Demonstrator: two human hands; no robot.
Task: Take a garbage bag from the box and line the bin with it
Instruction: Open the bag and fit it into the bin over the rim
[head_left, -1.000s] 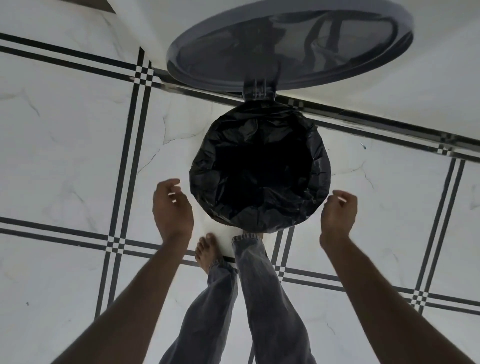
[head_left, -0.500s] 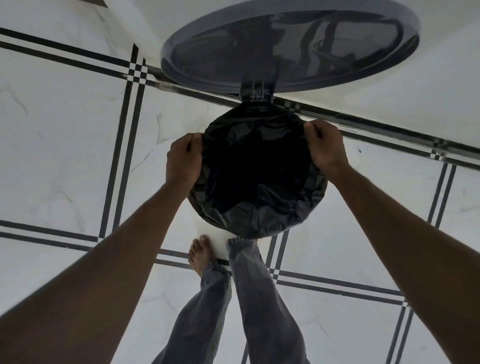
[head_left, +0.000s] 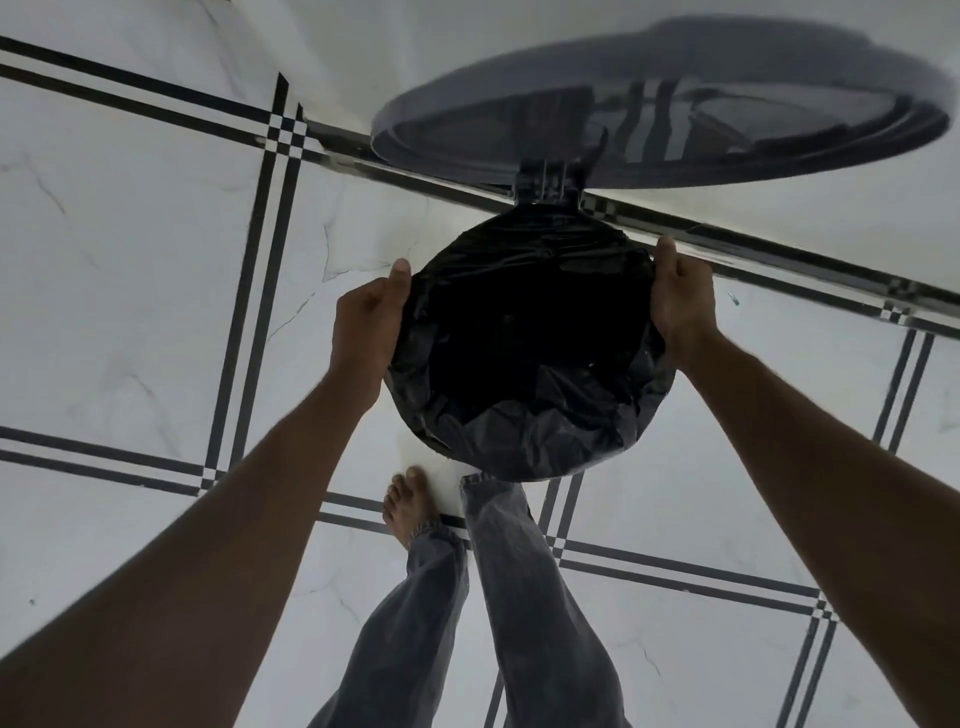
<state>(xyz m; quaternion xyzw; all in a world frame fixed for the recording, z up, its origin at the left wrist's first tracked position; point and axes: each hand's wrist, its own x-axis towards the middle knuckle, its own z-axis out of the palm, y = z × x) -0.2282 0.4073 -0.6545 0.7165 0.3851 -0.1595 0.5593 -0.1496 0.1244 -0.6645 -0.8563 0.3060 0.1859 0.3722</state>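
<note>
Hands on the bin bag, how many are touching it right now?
2. The left hand clasps the garbage bag at the bin's left rim; the right hand clasps it at the upper right rim.

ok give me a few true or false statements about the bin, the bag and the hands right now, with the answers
1. The bin's lid is closed. False: it stands open behind the bin.
2. The black garbage bag is folded over the bin's rim. True.
3. The left hand and right hand are on opposite sides of the rim. True.
4. Only one hand touches the bag. False: both hands are at the bag-covered rim.
5. The person wears shoes. False: the one visible foot is bare.
</note>
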